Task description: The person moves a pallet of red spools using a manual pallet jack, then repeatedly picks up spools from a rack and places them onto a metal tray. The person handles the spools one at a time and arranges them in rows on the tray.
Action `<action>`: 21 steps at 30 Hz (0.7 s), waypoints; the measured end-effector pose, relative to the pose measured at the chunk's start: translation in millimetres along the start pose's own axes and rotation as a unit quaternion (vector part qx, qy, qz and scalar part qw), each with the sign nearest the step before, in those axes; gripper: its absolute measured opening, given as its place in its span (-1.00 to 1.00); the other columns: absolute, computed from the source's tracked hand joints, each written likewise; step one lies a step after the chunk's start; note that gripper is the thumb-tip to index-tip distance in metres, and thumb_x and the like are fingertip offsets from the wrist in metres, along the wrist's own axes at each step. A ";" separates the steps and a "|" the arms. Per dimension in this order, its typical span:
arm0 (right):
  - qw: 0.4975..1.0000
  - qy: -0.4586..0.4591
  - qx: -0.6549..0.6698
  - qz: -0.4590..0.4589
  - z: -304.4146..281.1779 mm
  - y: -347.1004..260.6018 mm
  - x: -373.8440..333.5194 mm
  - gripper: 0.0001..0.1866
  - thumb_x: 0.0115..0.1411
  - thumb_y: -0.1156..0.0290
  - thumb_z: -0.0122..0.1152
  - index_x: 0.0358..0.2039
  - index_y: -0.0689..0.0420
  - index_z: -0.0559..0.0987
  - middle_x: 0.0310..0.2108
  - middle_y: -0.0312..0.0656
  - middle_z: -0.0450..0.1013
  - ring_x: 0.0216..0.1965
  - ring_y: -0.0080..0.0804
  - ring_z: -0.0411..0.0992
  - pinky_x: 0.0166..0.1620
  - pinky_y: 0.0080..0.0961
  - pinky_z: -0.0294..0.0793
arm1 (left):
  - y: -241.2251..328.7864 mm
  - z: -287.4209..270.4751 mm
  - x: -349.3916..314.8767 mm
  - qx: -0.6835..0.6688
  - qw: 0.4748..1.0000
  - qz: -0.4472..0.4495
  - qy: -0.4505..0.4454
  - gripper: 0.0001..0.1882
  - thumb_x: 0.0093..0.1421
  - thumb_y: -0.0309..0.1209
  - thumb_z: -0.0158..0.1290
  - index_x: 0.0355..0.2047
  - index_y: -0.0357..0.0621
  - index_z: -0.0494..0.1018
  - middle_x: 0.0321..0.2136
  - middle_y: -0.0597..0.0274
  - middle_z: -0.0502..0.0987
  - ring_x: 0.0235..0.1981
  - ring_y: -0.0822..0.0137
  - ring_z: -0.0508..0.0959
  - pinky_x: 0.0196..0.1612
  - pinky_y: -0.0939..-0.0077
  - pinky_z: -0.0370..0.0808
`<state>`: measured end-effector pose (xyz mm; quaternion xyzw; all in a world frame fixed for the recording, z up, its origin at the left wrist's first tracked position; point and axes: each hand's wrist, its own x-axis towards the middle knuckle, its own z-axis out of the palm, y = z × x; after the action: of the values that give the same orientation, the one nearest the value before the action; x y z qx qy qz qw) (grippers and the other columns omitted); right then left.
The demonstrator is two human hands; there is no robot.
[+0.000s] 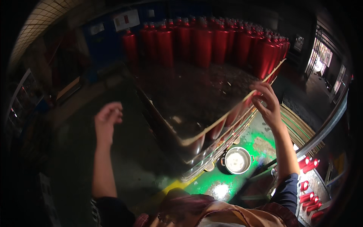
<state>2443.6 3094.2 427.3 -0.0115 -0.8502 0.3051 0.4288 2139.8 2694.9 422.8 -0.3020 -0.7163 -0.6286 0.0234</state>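
Observation:
My left hand (107, 115) hangs in the air left of a dark board (181, 102), its fingers loosely bent and somewhat apart, with nothing seen in them. My right hand (267, 99) is at the board's right edge, thumb and fingers curved with a gap between them. Whether its fingertips touch the edge is hard to tell. Red metallic bottles (203, 45) with narrow silvery necks stand upright in rows across the far part of the board. Beneath the board, more red bottles (217, 130) show along the right side, above further thin layers.
A metal pot (237, 160) with two handles stands on the wet green floor (200, 187). At the lower right, a table (317, 172) carries several red bottles lying down. A stack of flat boards (298, 123) lies right of my forearm, near a curved metal rail (327, 126).

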 end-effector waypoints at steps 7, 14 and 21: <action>0.960 -0.009 -0.266 -0.082 58.8 -6.3 158.7 -0.41 0.10 0.27 0.31 0.18 -0.18 0.43 0.23 0.04 0.16 0.21 0.01 0.23 0.16 -0.16 0.36 | 22.5 4.8 228.2 0.261 0.932 0.249 0.029 -0.55 0.24 -0.25 0.07 0.16 0.21 0.42 0.10 0.13 0.42 0.10 0.20 0.44 0.11 0.26 0.41; 0.929 -0.043 -0.363 0.064 118.2 25.0 289.1 -0.35 0.12 -0.18 0.21 0.21 -0.28 0.41 0.21 0.17 0.21 0.27 0.17 0.12 0.26 -0.02 0.22 | -2.7 39.2 390.5 0.403 0.889 0.215 0.038 -0.51 0.19 -0.06 0.11 0.13 0.26 0.45 0.22 -0.04 0.30 0.18 0.01 0.36 0.25 0.20 0.26; 0.904 -0.038 -0.424 0.040 141.6 48.7 301.8 -0.41 0.05 -0.23 0.23 0.08 -0.32 0.51 0.01 0.03 0.40 0.11 0.00 0.33 0.10 -0.13 0.43 | -52.4 26.2 418.4 0.240 0.899 0.366 -0.034 -0.55 0.13 -0.18 0.22 0.05 0.12 0.49 0.06 0.09 0.43 0.10 0.11 0.44 0.17 0.30 0.34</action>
<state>2136.8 3146.5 556.4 -0.2148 -0.9139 -0.0667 0.3380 1783.0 2886.2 543.8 -0.5491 -0.6848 -0.3743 0.2991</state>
